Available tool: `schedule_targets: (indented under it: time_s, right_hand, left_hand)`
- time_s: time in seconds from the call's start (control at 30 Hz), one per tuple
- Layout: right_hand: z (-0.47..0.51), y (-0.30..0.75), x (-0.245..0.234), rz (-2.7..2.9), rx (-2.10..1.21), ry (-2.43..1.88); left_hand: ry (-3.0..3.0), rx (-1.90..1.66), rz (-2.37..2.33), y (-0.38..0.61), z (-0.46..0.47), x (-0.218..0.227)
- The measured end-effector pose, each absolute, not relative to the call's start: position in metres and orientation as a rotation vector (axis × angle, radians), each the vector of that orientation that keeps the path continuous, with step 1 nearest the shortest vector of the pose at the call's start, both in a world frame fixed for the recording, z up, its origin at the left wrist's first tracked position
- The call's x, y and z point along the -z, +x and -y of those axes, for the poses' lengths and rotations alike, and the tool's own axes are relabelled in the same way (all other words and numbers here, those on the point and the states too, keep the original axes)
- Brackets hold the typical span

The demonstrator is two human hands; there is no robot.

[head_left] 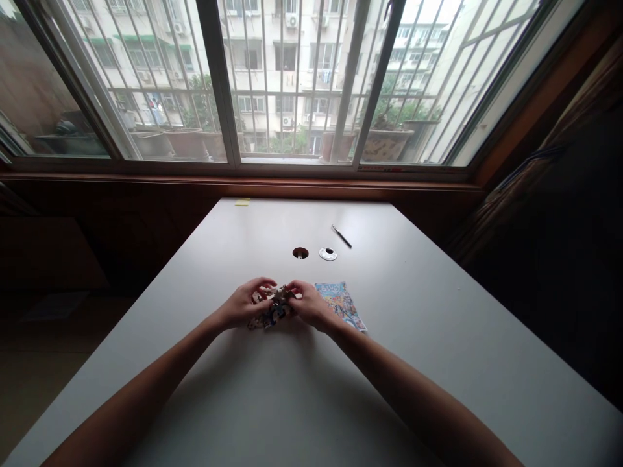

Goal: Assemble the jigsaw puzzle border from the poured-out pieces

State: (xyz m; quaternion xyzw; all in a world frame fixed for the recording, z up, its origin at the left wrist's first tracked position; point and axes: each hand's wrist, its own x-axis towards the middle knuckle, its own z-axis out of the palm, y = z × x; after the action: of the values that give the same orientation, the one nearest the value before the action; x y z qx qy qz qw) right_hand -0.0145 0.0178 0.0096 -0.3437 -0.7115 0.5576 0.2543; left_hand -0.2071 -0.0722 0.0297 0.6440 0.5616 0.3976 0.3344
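Note:
A small heap of jigsaw pieces point(278, 312), dark and multicoloured, lies between my two hands above the near middle of the white table. My left hand point(246, 305) curls around its left side, fingers bent over the pieces. From the right, my right hand point(310, 306) closes on the same cluster with thumb and fingers. The fingers partly hide the pieces, so I cannot tell how many each hand grips. Just beyond my right wrist, a colourful printed picture sheet point(341, 303) lies flat, partly covered by my forearm.
The white table point(243, 402) reaches the window wall. Beyond my hands are a round cable hole point(300, 253), its silver ring cover point(328, 253) and a black pen-like tool point(341, 237). A yellow note point(242, 202) sits at the far left edge. A curtain point(530, 155) hangs at right.

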Motion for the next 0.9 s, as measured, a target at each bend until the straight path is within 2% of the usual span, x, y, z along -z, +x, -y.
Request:
schedule_targets:
  time_s: [0.27,0.47,0.6,0.73,0.83,0.9]
  right_hand:
    - [-0.016,-0.021,-0.009,1.869,-1.443,-0.932]
    - [-0.018,-0.014,-0.005,1.883,-1.552,-0.883]
    - [-0.014,-0.013,-0.005,2.012,-1.673,-0.581]
    - [-0.011,-0.012,-0.008,2.063,-1.787,-0.254]
    - [-0.014,0.000,-0.020,2.209,-1.629,-0.218]
    - [-0.020,0.019,-0.029,2.332,-1.319,-0.445]
  left_hand:
    - [1.847,-0.977,-1.501,-0.198,0.072,-0.032]
    - [1.840,-0.964,-1.566,-0.220,0.078,-0.042]
    - [1.917,-0.835,-1.521,-0.224,0.092,-0.052]
    - [2.063,-0.746,-1.602,-0.226,0.111,-0.042]
    - [2.131,-0.562,-1.827,-0.224,0.122,-0.022]
    - [2.156,-0.468,-1.916,-0.219,0.124,-0.009]
